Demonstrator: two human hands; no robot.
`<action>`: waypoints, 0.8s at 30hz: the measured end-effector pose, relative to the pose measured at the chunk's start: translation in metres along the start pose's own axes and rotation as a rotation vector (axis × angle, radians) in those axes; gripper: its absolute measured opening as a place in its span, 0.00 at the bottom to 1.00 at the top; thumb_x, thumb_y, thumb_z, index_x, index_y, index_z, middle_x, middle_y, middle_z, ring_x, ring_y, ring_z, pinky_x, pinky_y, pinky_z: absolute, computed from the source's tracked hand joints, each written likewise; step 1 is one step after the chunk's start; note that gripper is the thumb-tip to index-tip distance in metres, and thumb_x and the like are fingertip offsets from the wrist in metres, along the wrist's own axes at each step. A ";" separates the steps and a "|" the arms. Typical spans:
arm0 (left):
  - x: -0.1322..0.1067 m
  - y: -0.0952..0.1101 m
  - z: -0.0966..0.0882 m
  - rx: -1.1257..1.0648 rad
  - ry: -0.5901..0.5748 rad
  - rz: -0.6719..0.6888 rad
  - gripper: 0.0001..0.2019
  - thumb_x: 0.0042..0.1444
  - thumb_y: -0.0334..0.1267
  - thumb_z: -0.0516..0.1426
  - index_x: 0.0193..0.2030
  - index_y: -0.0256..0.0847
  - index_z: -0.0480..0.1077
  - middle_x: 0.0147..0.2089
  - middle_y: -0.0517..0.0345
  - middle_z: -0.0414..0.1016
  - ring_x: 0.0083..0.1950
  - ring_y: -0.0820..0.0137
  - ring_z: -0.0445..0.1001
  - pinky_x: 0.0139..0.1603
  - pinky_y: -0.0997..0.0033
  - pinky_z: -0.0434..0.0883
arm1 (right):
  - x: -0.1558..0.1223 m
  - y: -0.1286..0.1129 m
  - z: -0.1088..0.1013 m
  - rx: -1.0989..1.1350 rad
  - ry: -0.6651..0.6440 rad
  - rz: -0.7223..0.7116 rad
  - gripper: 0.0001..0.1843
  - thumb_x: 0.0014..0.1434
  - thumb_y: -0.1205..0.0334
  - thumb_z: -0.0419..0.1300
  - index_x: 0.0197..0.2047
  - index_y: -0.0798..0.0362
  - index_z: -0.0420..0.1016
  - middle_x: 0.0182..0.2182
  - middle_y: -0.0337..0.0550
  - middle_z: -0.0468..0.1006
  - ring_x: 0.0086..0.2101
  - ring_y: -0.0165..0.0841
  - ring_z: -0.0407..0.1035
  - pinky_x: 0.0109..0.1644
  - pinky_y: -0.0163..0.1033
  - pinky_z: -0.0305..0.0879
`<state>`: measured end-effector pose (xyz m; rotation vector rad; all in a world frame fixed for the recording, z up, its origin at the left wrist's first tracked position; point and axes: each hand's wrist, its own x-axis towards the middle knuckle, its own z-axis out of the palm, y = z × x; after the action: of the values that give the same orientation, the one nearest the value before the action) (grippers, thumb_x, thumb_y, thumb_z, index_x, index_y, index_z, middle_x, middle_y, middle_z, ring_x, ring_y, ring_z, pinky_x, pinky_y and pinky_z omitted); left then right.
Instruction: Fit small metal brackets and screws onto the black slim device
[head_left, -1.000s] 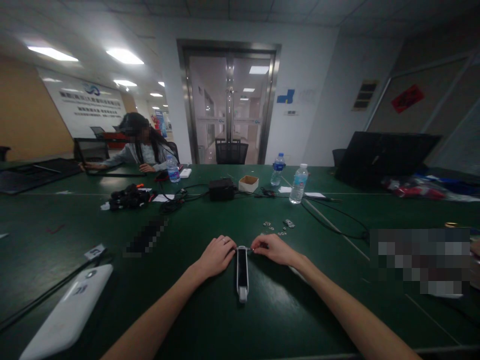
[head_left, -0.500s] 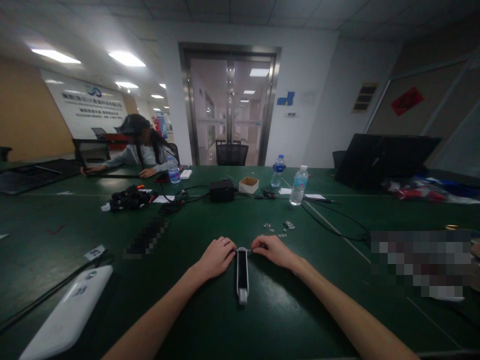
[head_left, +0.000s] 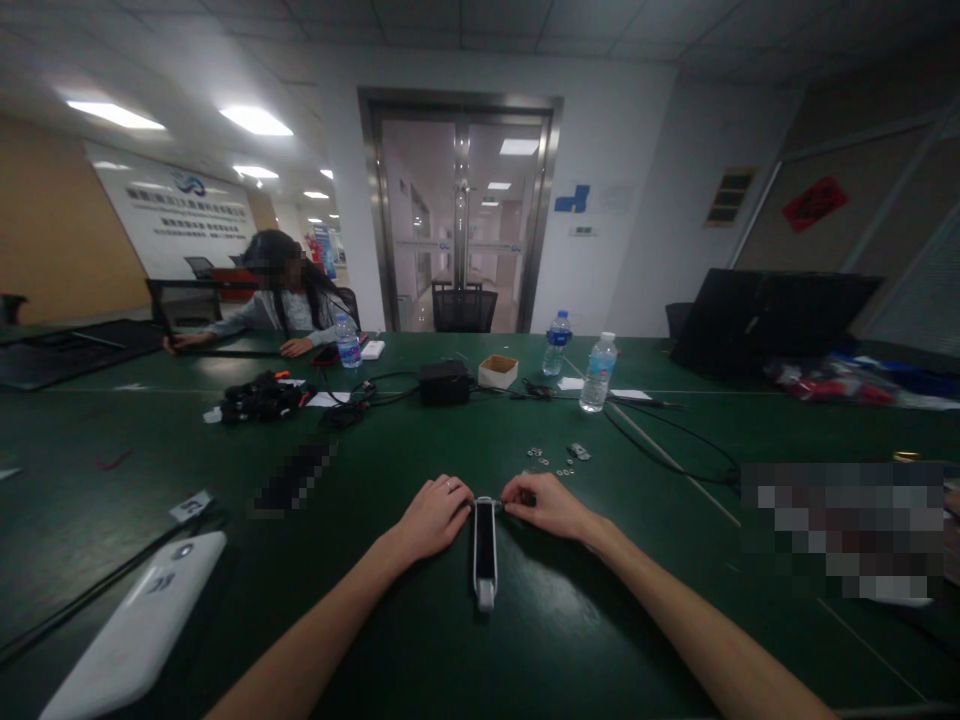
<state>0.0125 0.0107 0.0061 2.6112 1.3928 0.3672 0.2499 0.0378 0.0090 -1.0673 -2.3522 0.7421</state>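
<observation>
A long, narrow white-framed piece with a dark middle [head_left: 486,545] lies on the green table, its length pointing away from me. My left hand [head_left: 433,518] rests at the left of its far end, fingers bent together and fingertips at its edge. On the other side my right hand [head_left: 546,504] pinches with thumb and forefinger at a tiny part beside that same end; the part is too small to name. What the left fingertips hold, if anything, is hidden. Beyond the right hand lie several small metal rings, perhaps nuts or washers [head_left: 544,462], with a small clear bag [head_left: 578,452].
Farther back stand a small open box [head_left: 498,372], a black power adapter [head_left: 444,383] with cables, and water bottles [head_left: 598,374]. A white case [head_left: 139,625] lies at the left. Across the table a person [head_left: 281,295] handles a dark frame. A black case [head_left: 772,320] stands back right.
My right fingertips have shifted very slightly toward the white-framed piece. Otherwise the hands and the things on the table look the same.
</observation>
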 end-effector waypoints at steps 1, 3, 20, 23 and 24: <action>0.000 0.000 0.000 -0.002 -0.001 -0.002 0.10 0.64 0.37 0.49 0.47 0.42 0.68 0.48 0.55 0.70 0.49 0.64 0.67 0.49 0.62 0.67 | 0.000 0.001 0.000 0.004 0.001 0.002 0.07 0.56 0.63 0.60 0.38 0.55 0.77 0.31 0.41 0.77 0.32 0.31 0.69 0.37 0.35 0.65; 0.000 0.000 -0.001 -0.003 -0.002 -0.004 0.10 0.64 0.37 0.48 0.47 0.42 0.68 0.48 0.55 0.70 0.49 0.64 0.67 0.48 0.63 0.67 | 0.001 0.002 0.002 0.010 0.004 0.008 0.07 0.56 0.62 0.61 0.37 0.54 0.77 0.31 0.41 0.77 0.31 0.30 0.69 0.36 0.35 0.65; 0.001 -0.001 0.001 0.006 0.006 0.011 0.10 0.64 0.37 0.48 0.47 0.42 0.68 0.47 0.55 0.70 0.49 0.65 0.67 0.48 0.63 0.66 | 0.003 0.002 0.009 0.022 0.061 -0.016 0.05 0.53 0.65 0.62 0.35 0.55 0.76 0.29 0.39 0.76 0.30 0.29 0.68 0.35 0.34 0.64; 0.001 -0.001 0.002 0.013 0.015 0.022 0.09 0.64 0.36 0.49 0.47 0.42 0.68 0.47 0.55 0.70 0.49 0.65 0.67 0.48 0.63 0.66 | 0.002 0.002 0.008 0.001 0.066 -0.029 0.06 0.53 0.66 0.62 0.36 0.55 0.76 0.30 0.40 0.76 0.31 0.30 0.68 0.36 0.34 0.64; 0.001 -0.001 0.002 0.009 0.016 0.020 0.09 0.64 0.36 0.49 0.47 0.42 0.68 0.47 0.55 0.70 0.49 0.65 0.67 0.48 0.63 0.66 | 0.002 0.002 0.008 -0.013 0.067 -0.033 0.06 0.52 0.66 0.62 0.36 0.55 0.75 0.31 0.40 0.76 0.31 0.30 0.68 0.36 0.34 0.64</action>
<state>0.0128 0.0120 0.0042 2.6371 1.3776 0.3855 0.2445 0.0383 0.0024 -1.0404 -2.3152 0.6697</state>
